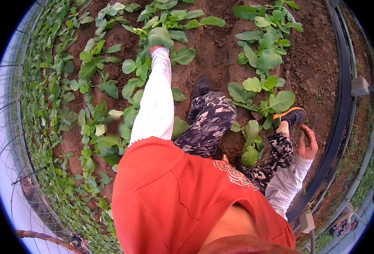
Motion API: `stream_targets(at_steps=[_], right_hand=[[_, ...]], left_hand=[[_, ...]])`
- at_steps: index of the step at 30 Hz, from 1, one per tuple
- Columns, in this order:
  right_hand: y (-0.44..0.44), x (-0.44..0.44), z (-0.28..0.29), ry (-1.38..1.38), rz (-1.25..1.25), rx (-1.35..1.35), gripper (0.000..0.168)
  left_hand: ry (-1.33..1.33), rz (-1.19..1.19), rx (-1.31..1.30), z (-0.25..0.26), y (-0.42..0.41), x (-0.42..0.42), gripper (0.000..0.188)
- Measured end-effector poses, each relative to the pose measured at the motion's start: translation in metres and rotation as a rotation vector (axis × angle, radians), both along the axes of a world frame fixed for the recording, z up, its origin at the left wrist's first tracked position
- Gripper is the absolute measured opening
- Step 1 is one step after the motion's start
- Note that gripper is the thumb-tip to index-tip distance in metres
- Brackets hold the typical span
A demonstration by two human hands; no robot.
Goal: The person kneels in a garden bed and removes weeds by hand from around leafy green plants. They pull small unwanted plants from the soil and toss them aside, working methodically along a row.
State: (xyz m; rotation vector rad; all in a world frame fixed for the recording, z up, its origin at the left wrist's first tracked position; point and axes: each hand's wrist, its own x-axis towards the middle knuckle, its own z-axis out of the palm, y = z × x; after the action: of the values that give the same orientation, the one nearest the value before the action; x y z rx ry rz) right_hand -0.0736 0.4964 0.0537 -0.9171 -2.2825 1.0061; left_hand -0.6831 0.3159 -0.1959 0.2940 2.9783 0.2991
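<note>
My left hand [156, 48] reaches far ahead into a row of leafy green plants [139, 71]. A broad leaf [160, 37] covers most of that hand, so its fingers and anything between them are hidden. Off to the right, my right hand [308, 144] hangs low over bare soil, fingers bent and apart, with nothing seen in it. Close by it are my dark shoe with an orange sole edge [296, 116] and a leafy plant [252, 143]. Between the rows, my bent left leg [207, 122] in patterned trousers rests above the brown soil [217, 47].
Another row of leafy plants [266, 47] runs ahead on the right. Dense foliage [47, 104] fills the left, beside a thin curved frame [20, 85]. A black band [344, 70] and metal pipes [353, 104] border the soil on the right, with a pale block [359, 86] attached.
</note>
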Motion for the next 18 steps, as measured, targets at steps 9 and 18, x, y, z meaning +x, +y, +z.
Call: stream_targets(at_steps=[9, 18], right_hand=[[0.002, 0.014, -0.007, -0.092, -0.039, -0.010, 0.024], [0.004, -0.011, -0.010, -0.130, 0.044, -0.046, 0.024]], left_hand=[[-0.185, 0.100, -0.053, 0.012, 0.043, 0.048, 0.040], [-0.117, 0.295, 0.524, -0.020, -0.081, -0.135, 0.045]])
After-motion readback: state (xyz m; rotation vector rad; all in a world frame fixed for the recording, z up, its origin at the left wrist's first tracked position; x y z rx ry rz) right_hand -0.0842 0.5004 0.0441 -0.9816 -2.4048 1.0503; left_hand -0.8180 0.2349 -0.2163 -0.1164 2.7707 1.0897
